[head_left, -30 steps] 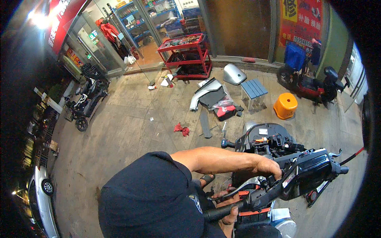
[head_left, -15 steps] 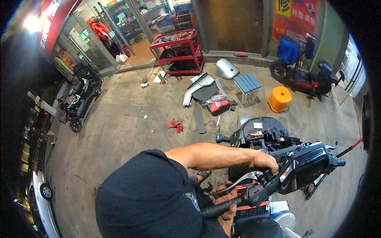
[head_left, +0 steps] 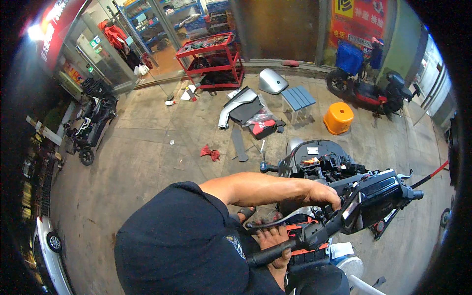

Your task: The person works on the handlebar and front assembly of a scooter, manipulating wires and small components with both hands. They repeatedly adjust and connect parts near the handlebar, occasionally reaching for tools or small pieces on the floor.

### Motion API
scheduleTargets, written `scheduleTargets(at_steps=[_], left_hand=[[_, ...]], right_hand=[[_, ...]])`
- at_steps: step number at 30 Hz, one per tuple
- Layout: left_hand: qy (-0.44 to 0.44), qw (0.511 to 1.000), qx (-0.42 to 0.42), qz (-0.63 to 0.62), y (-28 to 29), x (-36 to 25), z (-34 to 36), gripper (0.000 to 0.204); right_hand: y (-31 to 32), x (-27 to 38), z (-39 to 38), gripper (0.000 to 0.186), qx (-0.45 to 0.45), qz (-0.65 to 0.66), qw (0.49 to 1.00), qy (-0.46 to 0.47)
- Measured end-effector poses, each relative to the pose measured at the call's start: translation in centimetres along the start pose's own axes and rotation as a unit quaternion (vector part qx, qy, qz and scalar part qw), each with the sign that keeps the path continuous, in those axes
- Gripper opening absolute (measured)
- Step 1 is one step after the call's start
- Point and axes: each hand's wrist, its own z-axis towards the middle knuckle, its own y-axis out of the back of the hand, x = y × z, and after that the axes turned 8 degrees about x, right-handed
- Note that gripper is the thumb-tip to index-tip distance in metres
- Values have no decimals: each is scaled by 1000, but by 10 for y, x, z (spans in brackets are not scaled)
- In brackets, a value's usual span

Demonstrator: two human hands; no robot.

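Note:
My left arm reaches across to my left hand (head_left: 324,195), which is curled beside the handlebar's dark display housing (head_left: 376,196). Its fingertips are hidden among the parts there, so what it pinches cannot be made out. Below, my right hand (head_left: 275,241) is under the black handlebar grip (head_left: 270,253). The thumb lies against the grip, while the fingers stretch flat and spread toward the silver brake lever (head_left: 290,215). Both hands are at a partly stripped scooter (head_left: 314,157) with bare wiring and orange-red parts (head_left: 305,250) beneath the bar.
Beyond the scooter lie removed panels (head_left: 241,108), a silver cover (head_left: 273,81) and a red rag (head_left: 210,152). A blue drill-like tool (head_left: 265,166) stands beside the scooter. Farther off are a blue-grey stool (head_left: 298,97), an orange stool (head_left: 338,118), a red tool cart (head_left: 211,61) and parked scooters (head_left: 373,88).
The whole view has shifted slightly. My right hand's fingers have straightened and spread below the brake lever. My left hand keeps its place beside the display housing.

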Motion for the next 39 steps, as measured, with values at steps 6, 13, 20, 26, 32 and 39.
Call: scheduleTargets(at_steps=[6,13,20,26,32,39], left_hand=[[2,1000,-5,26,4,0,1,33],[-36,997,59,19,0,0,-1,31],[10,999,37,16,6,0,0,38],[-31,998,21,47,4,-1,-3,32],[16,991,17,133,14,-4,-7,26],[13,1000,16,-4,4,-7,-13,25]], right_hand=[[-1,-4,-1,80,3,18,1000,19],[1,-1,0,95,-29,-3,999,16],[0,-1,-7,78,-82,5,997,-11],[8,2,-3,107,-14,-5,1000,-18],[4,-4,-4,103,-63,15,998,1],[-12,8,0,94,-67,-1,998,-11]])
